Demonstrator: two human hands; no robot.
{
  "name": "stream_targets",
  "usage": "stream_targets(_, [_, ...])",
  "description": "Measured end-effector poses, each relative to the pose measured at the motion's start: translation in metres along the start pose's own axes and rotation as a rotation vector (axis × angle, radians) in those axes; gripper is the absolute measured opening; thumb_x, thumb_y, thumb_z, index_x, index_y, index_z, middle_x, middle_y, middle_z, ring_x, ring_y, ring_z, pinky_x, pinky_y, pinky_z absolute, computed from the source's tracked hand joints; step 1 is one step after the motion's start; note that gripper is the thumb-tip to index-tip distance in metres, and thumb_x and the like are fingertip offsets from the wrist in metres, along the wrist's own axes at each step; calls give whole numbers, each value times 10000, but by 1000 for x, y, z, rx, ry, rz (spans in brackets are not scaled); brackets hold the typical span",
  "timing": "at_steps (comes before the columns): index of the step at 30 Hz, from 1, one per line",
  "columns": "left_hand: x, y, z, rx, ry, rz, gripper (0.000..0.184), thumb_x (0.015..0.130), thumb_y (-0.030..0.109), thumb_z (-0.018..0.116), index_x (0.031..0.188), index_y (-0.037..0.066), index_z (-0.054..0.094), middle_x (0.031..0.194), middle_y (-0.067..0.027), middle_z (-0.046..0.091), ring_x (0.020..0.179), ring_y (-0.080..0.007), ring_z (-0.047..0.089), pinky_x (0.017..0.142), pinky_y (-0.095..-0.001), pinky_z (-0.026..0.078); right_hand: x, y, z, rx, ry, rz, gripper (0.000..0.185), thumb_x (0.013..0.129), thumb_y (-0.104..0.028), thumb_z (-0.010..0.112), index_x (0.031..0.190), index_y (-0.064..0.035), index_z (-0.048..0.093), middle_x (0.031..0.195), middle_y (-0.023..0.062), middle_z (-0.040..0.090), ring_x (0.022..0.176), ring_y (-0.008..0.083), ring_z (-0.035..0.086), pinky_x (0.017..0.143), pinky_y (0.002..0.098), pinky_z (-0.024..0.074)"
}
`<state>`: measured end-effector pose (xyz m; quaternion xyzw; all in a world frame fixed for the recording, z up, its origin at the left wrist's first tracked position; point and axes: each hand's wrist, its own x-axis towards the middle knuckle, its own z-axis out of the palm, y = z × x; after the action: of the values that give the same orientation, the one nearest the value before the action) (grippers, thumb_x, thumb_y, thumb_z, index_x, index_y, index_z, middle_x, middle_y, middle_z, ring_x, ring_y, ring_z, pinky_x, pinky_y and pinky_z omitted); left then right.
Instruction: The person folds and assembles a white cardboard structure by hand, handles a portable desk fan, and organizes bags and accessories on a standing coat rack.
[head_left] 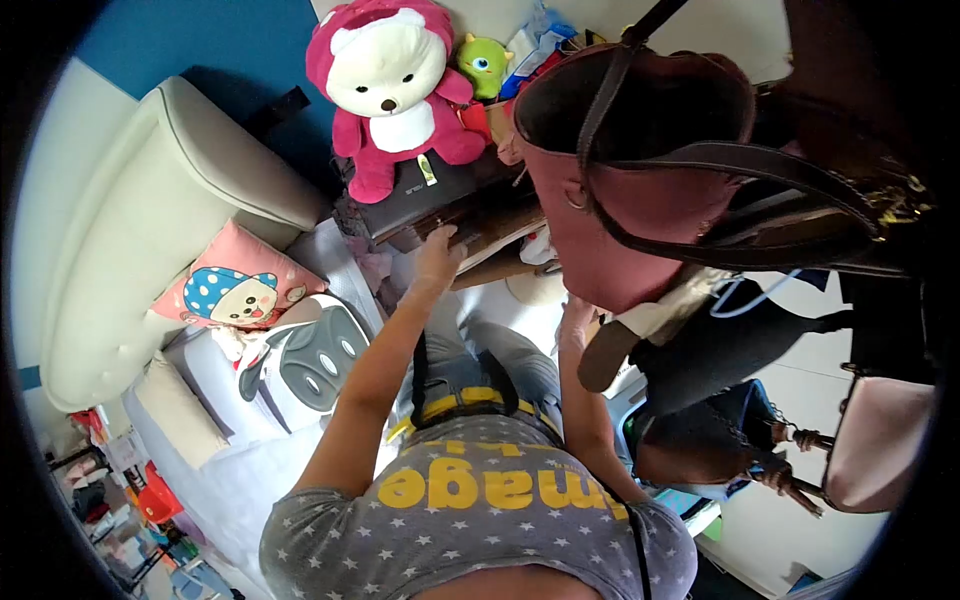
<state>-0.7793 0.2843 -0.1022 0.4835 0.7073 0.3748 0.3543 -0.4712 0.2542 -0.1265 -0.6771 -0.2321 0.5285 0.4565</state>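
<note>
At the top, the bear toy (395, 90) sits on the laptop (425, 190); at left, the pillow (240, 280) lies on the bed (215, 490).

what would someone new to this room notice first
Probably the big pink and white plush bear, sitting on the dark laptop at the top of the view. Next, the large dusty-red handbag hanging open at upper right, its dark straps looping across. On the bed at left, the pink cushion with a cartoon face also stands out.
</note>
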Motion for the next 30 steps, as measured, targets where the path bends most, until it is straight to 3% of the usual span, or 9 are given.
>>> stream_targets(5, [-27,-20,26,700,-376,-49,722,760,250,678,1380,120,333,1442,-179,277,1313,-352,303,1061,-502,259,29,71,17,-68,6,113,596,849,-193,612,1332,-112,272,1248,119,464,1059,252,514,828,441,462])
stream_targets(10, [-29,-134,99,871,-300,280,594,833,150,540,1390,159,336,1459,-169,242,1335,-373,258,1040,-609,220,52,104,47,-3,53,296,624,862,-192,596,1369,-155,233,1213,118,485,1053,241,501,825,421,477])
stream_targets(12, [-15,-155,121,1093,-439,235,785,834,71,582,1473,174,138,1516,-169,79,1361,-411,169,1073,-578,191,64,110,48,24,72,282,626,856,-200,610,1363,-187,242,1212,97,493,1044,238,506,807,415,470])
stream_targets(16, [7,-193,145,934,-36,511,564,855,122,478,1384,264,342,1330,-175,407,1137,-410,465,875,-574,432,88,122,13,137,206,15,537,852,-216,612,1306,-225,326,1175,31,510,999,188,521,770,409,437])
stream_targets(20, [38,-161,106,839,-387,294,592,858,103,466,1396,300,316,1160,-144,539,964,-362,580,682,-469,528,104,112,-30,134,372,-108,518,837,-193,624,1274,-225,349,1181,7,468,1000,162,497,767,390,434])
stream_targets(22, [62,-159,93,829,-402,282,623,855,73,457,1410,306,296,984,-122,597,842,-322,631,591,-405,535,103,86,-35,17,351,-252,665,866,-147,615,1406,-159,227,1388,120,374,1171,245,455,933,394,417])
stream_targets(24, [89,-148,84,801,-390,246,614,851,133,498,1409,303,304,1006,-113,603,855,-311,630,644,-402,530,99,51,-31,-197,387,-244,727,862,-140,628,1426,-91,171,1392,131,360,1190,261,436,954,371,411])
stream_targets(28, [126,-123,48,708,-330,245,602,835,216,566,1390,297,347,1019,-108,629,865,-301,635,740,-412,520,136,41,-55,351,40,-595,724,846,-112,647,1404,-1,199,1381,166,352,1214,256,423,1000,346,397])
stream_targets(30, [141,-125,30,667,-291,330,586,828,179,551,1375,295,375,988,-122,642,847,-313,644,729,-429,522,142,22,-45,-37,290,-457,671,848,-114,647,1378,26,260,1352,161,380,1219,248,423,1010,350,394])
